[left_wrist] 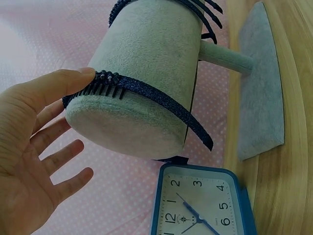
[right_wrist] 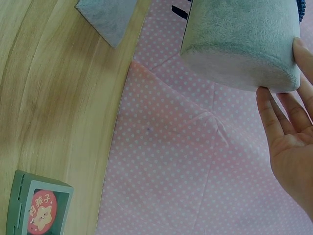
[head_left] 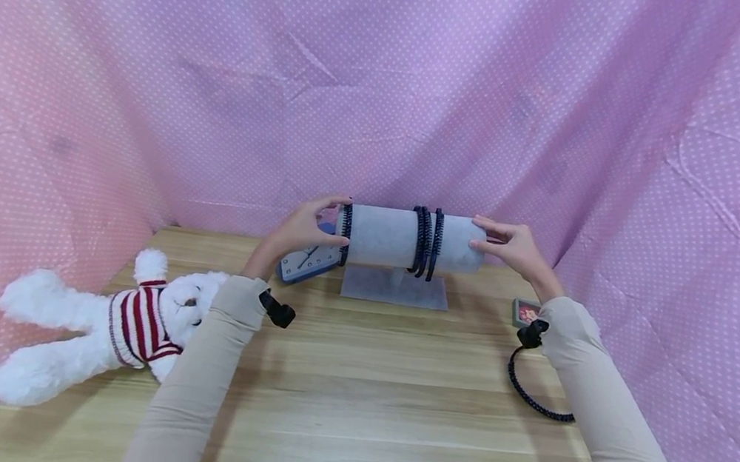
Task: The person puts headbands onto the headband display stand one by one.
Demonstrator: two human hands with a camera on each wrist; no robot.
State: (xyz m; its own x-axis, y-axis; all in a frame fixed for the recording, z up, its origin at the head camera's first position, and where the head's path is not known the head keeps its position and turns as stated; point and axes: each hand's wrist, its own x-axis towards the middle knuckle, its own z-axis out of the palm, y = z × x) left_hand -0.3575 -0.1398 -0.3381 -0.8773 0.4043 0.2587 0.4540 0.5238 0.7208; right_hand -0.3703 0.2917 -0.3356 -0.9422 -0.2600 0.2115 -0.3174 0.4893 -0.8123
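A grey plush headband stand point(head_left: 383, 236) with a horizontal roll stands on the table, its flat base point(head_left: 394, 287) below. Around the roll's left end sits a dark blue headband point(left_wrist: 156, 94) with comb teeth. My left hand point(head_left: 306, 226) pinches this headband between thumb and fingers, the thumb on its beaded top. More dark headbands point(head_left: 424, 242) hang close together right of the roll's middle. At the right end, my right hand point(head_left: 515, 249) touches the roll with its fingertips point(right_wrist: 263, 92), fingers fairly straight.
Behind the stand's left end leans a blue clock point(head_left: 309, 261). A white plush bear point(head_left: 140, 320) in a striped sweater lies at left. On the right are a small green-framed box point(right_wrist: 41, 210) and another dark headband point(head_left: 531, 399), partly behind the right sleeve. Pink dotted cloth point(head_left: 383, 98) hangs around.
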